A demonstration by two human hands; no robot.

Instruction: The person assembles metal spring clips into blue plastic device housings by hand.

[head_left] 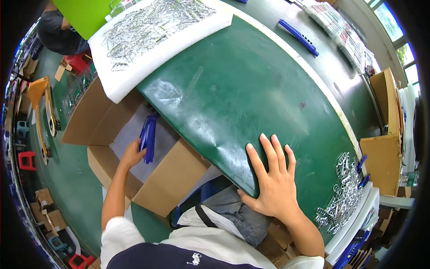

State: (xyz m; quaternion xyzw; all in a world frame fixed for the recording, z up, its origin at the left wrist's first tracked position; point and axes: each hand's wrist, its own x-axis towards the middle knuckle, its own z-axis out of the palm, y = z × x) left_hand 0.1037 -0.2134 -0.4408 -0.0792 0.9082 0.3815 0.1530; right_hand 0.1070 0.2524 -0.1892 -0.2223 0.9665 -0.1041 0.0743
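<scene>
My left hand grips a long blue plastic piece, perhaps more than one side by side, above an open cardboard box. The box stands below the table's left edge with its flaps spread, and a pale sheet lines its inside. My right hand lies flat on the green tabletop near its front edge, fingers spread, with nothing in it.
White foam at the far left of the table bears many metal clips. More shiny clips are heaped at the right. Another blue plastic piece lies on the far surface. A pallet jack stands on the left floor; a seated person is beyond.
</scene>
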